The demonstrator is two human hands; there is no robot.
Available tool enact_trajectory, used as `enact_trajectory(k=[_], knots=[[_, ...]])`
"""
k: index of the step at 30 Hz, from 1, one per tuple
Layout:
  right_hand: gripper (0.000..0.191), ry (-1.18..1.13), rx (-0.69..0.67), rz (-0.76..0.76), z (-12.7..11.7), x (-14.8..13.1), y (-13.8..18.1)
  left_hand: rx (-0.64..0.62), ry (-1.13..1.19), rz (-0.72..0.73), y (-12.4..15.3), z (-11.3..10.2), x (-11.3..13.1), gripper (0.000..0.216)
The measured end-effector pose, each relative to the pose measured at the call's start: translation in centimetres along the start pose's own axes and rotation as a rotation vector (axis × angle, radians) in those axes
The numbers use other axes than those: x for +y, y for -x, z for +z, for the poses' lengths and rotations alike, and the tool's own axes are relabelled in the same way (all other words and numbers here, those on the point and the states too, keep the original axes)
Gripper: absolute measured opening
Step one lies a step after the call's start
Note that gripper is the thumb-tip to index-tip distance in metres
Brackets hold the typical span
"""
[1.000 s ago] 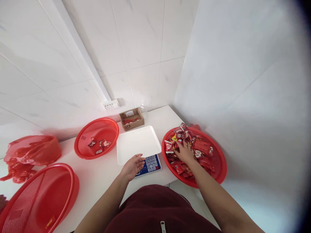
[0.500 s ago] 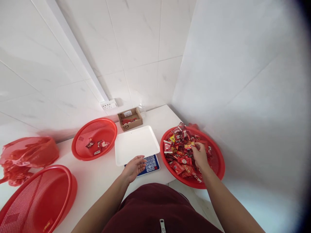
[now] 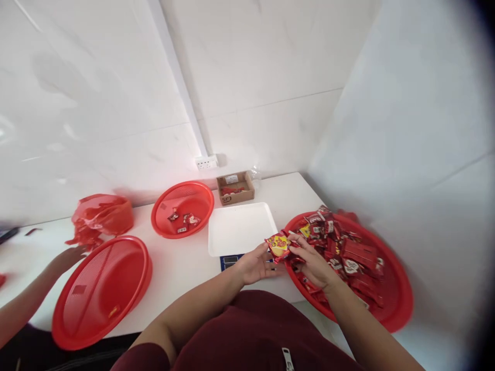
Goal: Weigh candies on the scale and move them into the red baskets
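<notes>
A small red-and-yellow snack packet [image 3: 279, 243] is held between my two hands, just left of the big basket's rim. My right hand [image 3: 312, 264] pinches its right side; a darker red wrapper [image 3: 296, 251] shows by those fingers. My left hand [image 3: 253, 267] has its thumb at the packet's left edge, with the fingers partly curled below it. Under my right forearm, the red basket [image 3: 402, 304] is heaped with red wrapped snacks [image 3: 359, 252]. Beyond my left hand lies the white tray [image 3: 240, 226] of a digital scale; its blue keypad [image 3: 228, 260] is mostly covered.
Left of the tray, a red basket [image 3: 157, 221] holds a few packets. A nearer red basket [image 3: 145, 288] has a small yellow piece inside. Behind are a cardboard box [image 3: 245, 195] and a red plastic bag [image 3: 116, 216]. Another person's hand [image 3: 69, 257] reaches toward the bag.
My right hand has lifted from the snack heap, bringing a packet left to my left hand. The view has turned left, and another person's arm has appeared there.
</notes>
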State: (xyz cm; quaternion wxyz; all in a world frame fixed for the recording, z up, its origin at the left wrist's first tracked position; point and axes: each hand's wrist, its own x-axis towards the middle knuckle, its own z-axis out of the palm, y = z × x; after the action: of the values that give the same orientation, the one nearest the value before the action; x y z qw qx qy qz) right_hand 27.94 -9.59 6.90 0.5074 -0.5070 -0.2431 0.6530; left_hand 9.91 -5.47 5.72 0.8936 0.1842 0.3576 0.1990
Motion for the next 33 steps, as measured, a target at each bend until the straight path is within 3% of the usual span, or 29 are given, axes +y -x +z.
enact_trajectory(k=[6,10,13,18,22,29,33], knots=[[0.036,0.080,-0.074,0.076,2.2,2.1,-2.5,0.174,0.093,0.229,1.5,-3.2,1.1,0.039],[0.040,0.000,-0.039,0.130,3.2,2.8,-4.3,0.310,0.062,0.336,2.7,-4.4,1.7,0.034],[0.039,-0.066,0.011,0.085,4.5,3.0,-5.9,0.400,0.065,0.394,3.5,-5.1,2.4,0.033],[0.047,0.041,0.163,0.051,5.4,4.2,-7.7,0.398,0.054,0.473,5.2,-6.0,3.3,0.030],[0.037,0.069,0.211,0.142,4.6,5.6,-7.3,0.417,0.025,0.495,5.8,-6.6,3.4,0.030],[0.017,0.051,0.101,0.202,4.3,6.2,-4.8,0.459,-0.004,0.440,5.7,-7.2,2.3,0.033],[0.017,0.184,-0.053,0.214,6.1,5.9,-3.1,0.372,-0.039,0.439,6.0,-7.0,1.7,0.035]])
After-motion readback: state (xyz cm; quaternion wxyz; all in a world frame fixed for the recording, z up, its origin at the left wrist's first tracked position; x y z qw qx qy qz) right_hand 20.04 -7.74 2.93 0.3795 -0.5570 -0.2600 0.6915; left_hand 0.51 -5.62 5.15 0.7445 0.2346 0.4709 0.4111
